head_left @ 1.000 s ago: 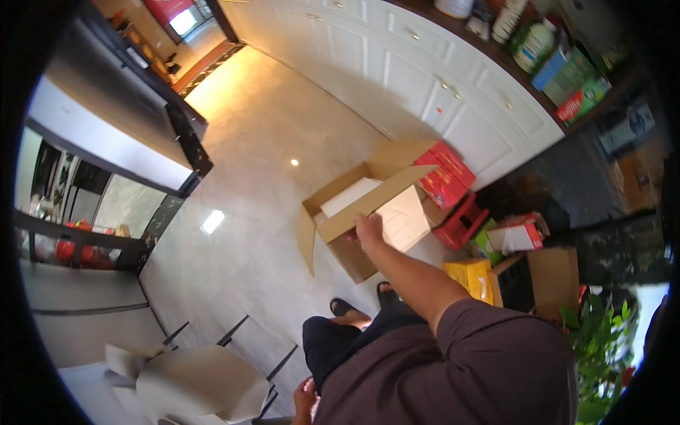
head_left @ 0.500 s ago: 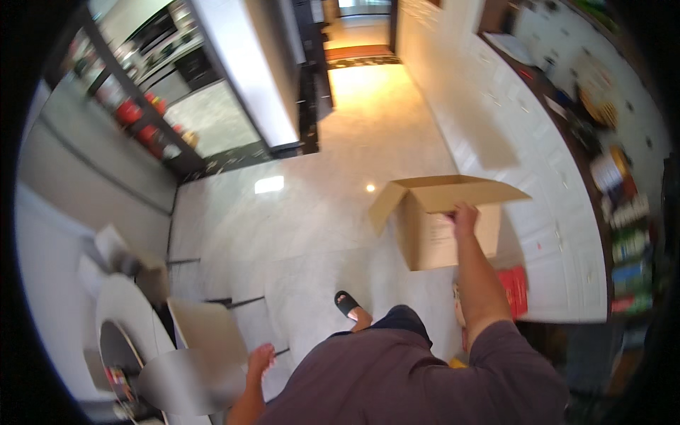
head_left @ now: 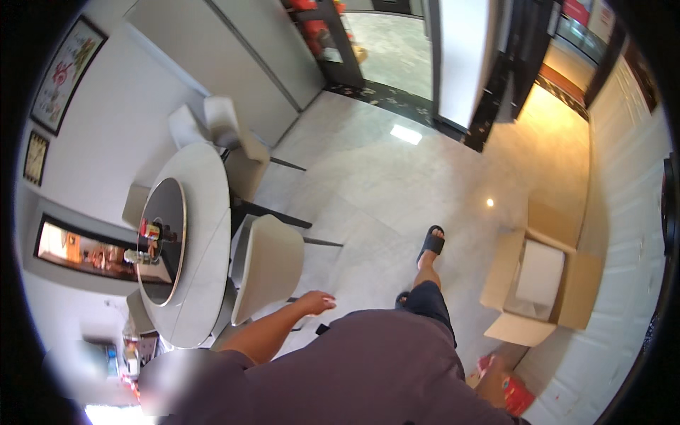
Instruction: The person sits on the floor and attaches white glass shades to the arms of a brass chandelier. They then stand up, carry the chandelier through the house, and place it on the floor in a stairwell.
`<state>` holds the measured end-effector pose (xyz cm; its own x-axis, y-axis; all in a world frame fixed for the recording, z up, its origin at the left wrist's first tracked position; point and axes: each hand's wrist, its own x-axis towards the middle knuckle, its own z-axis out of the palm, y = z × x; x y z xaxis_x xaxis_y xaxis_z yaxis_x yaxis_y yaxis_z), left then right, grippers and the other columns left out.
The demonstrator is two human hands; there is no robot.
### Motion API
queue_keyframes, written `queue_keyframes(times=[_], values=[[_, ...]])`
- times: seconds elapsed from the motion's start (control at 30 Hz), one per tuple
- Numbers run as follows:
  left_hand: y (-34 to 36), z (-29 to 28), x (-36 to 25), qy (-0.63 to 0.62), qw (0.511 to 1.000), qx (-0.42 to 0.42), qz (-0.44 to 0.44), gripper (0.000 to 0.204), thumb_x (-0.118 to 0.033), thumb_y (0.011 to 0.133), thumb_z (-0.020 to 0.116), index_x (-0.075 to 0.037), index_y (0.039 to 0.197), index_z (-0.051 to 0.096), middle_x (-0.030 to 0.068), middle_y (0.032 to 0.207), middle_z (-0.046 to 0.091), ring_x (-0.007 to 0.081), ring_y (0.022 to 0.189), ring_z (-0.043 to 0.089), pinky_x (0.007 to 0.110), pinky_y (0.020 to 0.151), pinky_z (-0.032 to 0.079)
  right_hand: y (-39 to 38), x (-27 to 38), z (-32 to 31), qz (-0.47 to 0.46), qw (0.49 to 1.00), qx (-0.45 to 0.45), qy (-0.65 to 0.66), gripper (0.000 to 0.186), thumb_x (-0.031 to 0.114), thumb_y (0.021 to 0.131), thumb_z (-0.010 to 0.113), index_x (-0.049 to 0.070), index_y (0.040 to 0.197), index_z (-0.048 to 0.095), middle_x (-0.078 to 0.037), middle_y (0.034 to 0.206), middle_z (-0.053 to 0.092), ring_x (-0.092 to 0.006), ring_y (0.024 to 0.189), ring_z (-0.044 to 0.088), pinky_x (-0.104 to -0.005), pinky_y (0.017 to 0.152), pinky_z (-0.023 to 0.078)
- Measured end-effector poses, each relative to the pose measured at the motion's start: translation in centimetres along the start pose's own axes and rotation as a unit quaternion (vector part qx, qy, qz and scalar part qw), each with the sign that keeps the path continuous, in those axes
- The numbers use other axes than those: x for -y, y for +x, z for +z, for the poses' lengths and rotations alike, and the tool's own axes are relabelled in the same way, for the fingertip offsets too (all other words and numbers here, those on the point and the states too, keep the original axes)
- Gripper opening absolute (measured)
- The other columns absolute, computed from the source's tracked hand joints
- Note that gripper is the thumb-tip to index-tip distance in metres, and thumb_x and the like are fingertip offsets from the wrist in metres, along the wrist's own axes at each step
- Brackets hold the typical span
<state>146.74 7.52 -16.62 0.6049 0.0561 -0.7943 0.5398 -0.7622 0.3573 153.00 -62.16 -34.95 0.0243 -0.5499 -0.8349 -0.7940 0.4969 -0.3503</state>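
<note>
My left hand (head_left: 316,303) hangs loosely beside the beige chair (head_left: 268,269), fingers partly extended and nothing in them. By the lower right edge, a skin-toned patch beside my sleeve appears to be my right arm; its fingers cannot be made out. A red package (head_left: 518,395) lies beside that patch. Beyond it, a cardboard box (head_left: 520,330) stands on the floor with its flaps spread, apart from both hands. Inside the box is a white block-like item (head_left: 541,272).
An oval white table (head_left: 202,234) with a dark round turntable (head_left: 170,283) stands on the left, several chairs around it. White cabinets (head_left: 623,262) line the right side. A dark-framed doorway (head_left: 347,49) opens at the far side, next to a white pillar (head_left: 464,64).
My right hand has let go of the box flap and drawn back. The box now rests farther right with its opening visible. My view has swung left, toward the table.
</note>
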Motion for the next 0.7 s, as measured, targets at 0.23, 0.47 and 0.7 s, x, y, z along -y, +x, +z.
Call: queue_keyframes(times=[0.23,0.47,0.7], values=[[11.2,-6.1,0.0,-0.072,0.996,-0.06,-0.001,0.055,-0.054,0.092,0.056,-0.019,0.135,0.058,0.0116,0.121,0.067,0.031,0.111,0.062,0.042,0.094,0.049,-7.8,5.4,17.7,-0.08,0.791,0.331,-0.509,0.013,0.02,0.087,0.064,0.008,0.084,0.064,-0.007,0.067,0.058,-0.0214,0.057,0.058,-0.0356,0.054,0.05],[23.9,-16.9,-2.2,-0.419,0.902,-0.107,-0.004,0.044,-0.041,0.092,0.065,-0.005,0.118,0.069,0.0062,0.083,0.073,0.012,0.062,0.063,0.029,0.049,0.047,-3.5,35.8,45.9,-0.393,0.478,0.044,-0.784,0.034,0.039,0.085,0.061,0.008,0.086,0.076,-0.014,0.103,0.072,-0.0312,0.103,0.066,-0.0445,0.083,0.053],[24.3,-26.2,-1.3,-0.375,0.894,-0.156,-0.189,0.049,-0.038,0.091,0.057,-0.005,0.127,0.061,0.0102,0.094,0.074,0.0186,0.077,0.069,0.036,0.07,0.055,-30.6,43.8,80.8,-0.573,0.609,0.173,-0.521,0.033,0.031,0.083,0.065,0.001,0.095,0.072,-0.022,0.103,0.07,-0.0325,0.1,0.067,-0.0426,0.086,0.054]])
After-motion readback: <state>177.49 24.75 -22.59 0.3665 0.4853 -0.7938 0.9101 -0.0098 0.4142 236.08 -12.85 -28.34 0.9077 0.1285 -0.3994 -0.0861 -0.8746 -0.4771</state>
